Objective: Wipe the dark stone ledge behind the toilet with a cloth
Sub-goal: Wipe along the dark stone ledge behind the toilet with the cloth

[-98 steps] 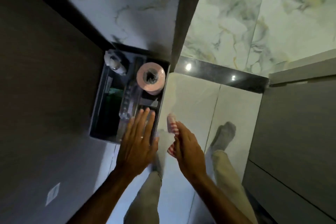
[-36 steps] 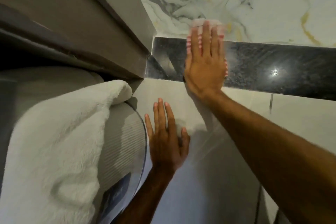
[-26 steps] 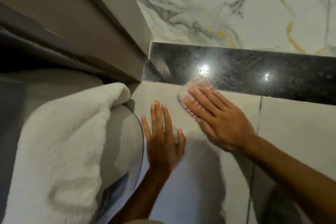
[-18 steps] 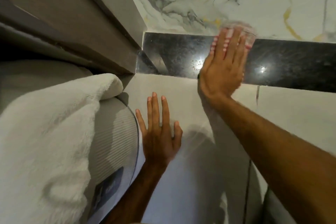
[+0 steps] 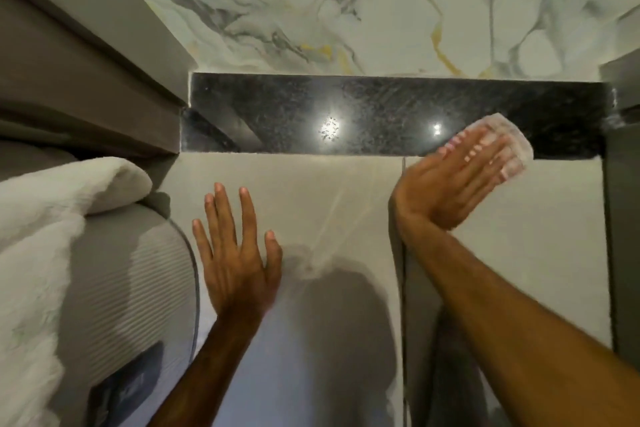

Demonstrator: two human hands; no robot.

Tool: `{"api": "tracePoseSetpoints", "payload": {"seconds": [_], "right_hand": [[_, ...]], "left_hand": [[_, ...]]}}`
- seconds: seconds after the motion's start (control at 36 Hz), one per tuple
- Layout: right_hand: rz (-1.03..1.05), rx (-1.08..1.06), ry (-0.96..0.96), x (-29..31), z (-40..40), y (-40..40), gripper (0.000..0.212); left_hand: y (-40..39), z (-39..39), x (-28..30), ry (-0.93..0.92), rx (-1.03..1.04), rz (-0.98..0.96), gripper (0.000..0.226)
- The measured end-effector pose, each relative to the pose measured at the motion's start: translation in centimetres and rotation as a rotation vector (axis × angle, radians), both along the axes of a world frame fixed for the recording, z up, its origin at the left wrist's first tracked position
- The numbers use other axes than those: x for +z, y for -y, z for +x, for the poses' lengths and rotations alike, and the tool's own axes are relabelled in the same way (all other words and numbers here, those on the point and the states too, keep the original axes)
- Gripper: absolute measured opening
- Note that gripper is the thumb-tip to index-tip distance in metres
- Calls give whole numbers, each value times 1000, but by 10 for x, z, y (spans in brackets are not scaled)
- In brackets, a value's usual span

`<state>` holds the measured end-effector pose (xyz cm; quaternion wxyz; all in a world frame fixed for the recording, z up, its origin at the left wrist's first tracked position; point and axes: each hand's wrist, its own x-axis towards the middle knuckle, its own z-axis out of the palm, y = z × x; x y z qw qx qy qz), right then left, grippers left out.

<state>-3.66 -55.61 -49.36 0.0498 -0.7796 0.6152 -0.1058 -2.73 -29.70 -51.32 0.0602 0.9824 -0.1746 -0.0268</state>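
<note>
The dark speckled stone ledge runs across the middle of the view, below a white veined marble wall, with two light glints on it. My right hand lies flat on a red-and-white cloth, blurred by motion, pressing it against the ledge's front edge near its right end. My left hand rests flat with fingers spread on the pale tiled panel below the ledge, holding nothing.
A white fluffy towel lies over a grey ribbed surface at the left. Brown cabinet panelling closes in at upper left, and a dark panel at the right edge. A tile joint runs down the pale panel.
My right hand has slid the cloth rightward along the ledge, from its middle to near the right end. My left hand has stayed flat on the panel.
</note>
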Motion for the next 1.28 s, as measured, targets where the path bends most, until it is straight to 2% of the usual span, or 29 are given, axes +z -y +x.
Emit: {"api": "tracePoseSetpoints", "payload": {"seconds": [0.03, 0.08, 0.17, 0.19, 0.22, 0.28, 0.36, 0.44, 0.5, 0.56, 0.64, 0.69, 0.75, 0.81, 0.89, 0.97, 1.03, 1.08, 1.14, 1.22, 1.28], "right_hand": [[29, 11, 20, -1, 22, 5, 66], [44, 213, 25, -5, 56, 3, 70], [44, 837, -14, -11, 58, -14, 66], [59, 984, -20, -12, 41, -19, 65], [69, 1039, -28, -10, 16, -22, 64], [79, 919, -68, -5, -50, -23, 66], [71, 470, -113, 4, -113, -1, 66], [101, 102, -146, 10, -84, 44, 65], [104, -5, -136, 9, -43, 74, 68], [110, 53, -124, 6, -5, 92, 68], [81, 492, -59, 0, 14, 93, 66], [95, 828, -22, 1, -12, 91, 64], [111, 974, -59, 6, -61, 94, 65], [138, 940, -127, 14, -108, 106, 68], [205, 715, -188, 24, -130, 135, 71], [227, 447, -181, 22, -91, 167, 68], [184, 376, -213, 15, -50, 183, 67], [154, 411, -233, 10, -20, 184, 66], [122, 536, -197, 7, -16, 168, 66], [141, 706, -137, 7, -61, 129, 66], [191, 665, -134, 10, -105, 105, 67]], "left_hand": [[3, 1, -2, 11, 22, 5, 71], [12, 3, -5, 36, 25, 18, 71], [30, 2, -10, 61, -30, 18, 69], [35, 1, -10, 73, -49, 27, 69], [40, 0, -9, 84, -73, 38, 68], [48, 0, -6, 63, -129, 36, 69], [62, 2, -1, 3, -179, 2, 72], [75, -3, -1, 6, -240, -19, 74], [82, -5, -6, 33, -311, -35, 73], [87, -5, -12, 59, -375, -48, 73], [98, -6, -19, 64, -455, -67, 73], [99, -6, -23, 57, -485, -59, 73], [101, -5, -23, 53, -513, -66, 72], [103, -5, -20, 47, -511, -74, 72], [106, -3, -13, 43, -473, -89, 74], [106, -1, -15, 59, -482, -87, 76], [105, -1, -20, 68, -485, -91, 77], [105, -1, -23, 74, -486, -89, 76], [105, -1, -22, 69, -485, -87, 77], [106, 0, -19, 44, -482, -80, 77], [106, 0, -17, 26, -473, -75, 76]]}}
